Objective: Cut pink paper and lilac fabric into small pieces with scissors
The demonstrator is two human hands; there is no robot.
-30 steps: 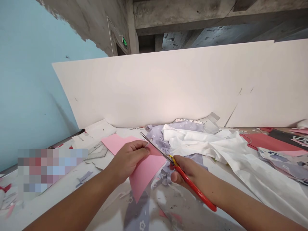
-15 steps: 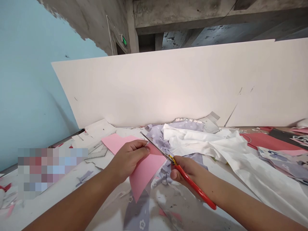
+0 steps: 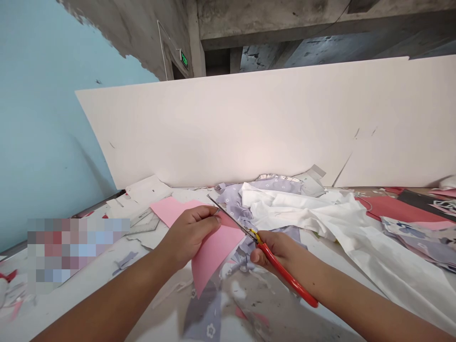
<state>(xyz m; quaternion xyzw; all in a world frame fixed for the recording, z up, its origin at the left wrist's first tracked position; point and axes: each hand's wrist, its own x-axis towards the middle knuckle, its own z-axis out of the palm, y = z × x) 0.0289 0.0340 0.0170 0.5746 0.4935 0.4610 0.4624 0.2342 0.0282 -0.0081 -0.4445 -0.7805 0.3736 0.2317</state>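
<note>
My left hand [image 3: 190, 237] pinches a sheet of pink paper [image 3: 213, 251] between thumb and fingers, lifted a little above the table. My right hand [image 3: 274, 251] grips a pair of scissors [image 3: 270, 256] with red handles. The long steel blades [image 3: 230, 218] run up and to the left, with the pink paper's edge between them. The lower handle reaches past my hand toward my wrist. Part of the sheet is hidden behind my left hand.
Crumpled white fabric [image 3: 292, 211] and lilac floral fabric [image 3: 263, 186] lie just beyond my hands. A clear ruler [image 3: 142, 225] rests on the scrap-strewn table [image 3: 71, 289]. Red paper [image 3: 395, 211] lies at the right. A tall white board [image 3: 228, 128] stands behind everything.
The scissors and right hand have shifted slightly, and the blades sit a little further along the pink paper. The paper's flap near the blades has shifted slightly.
</note>
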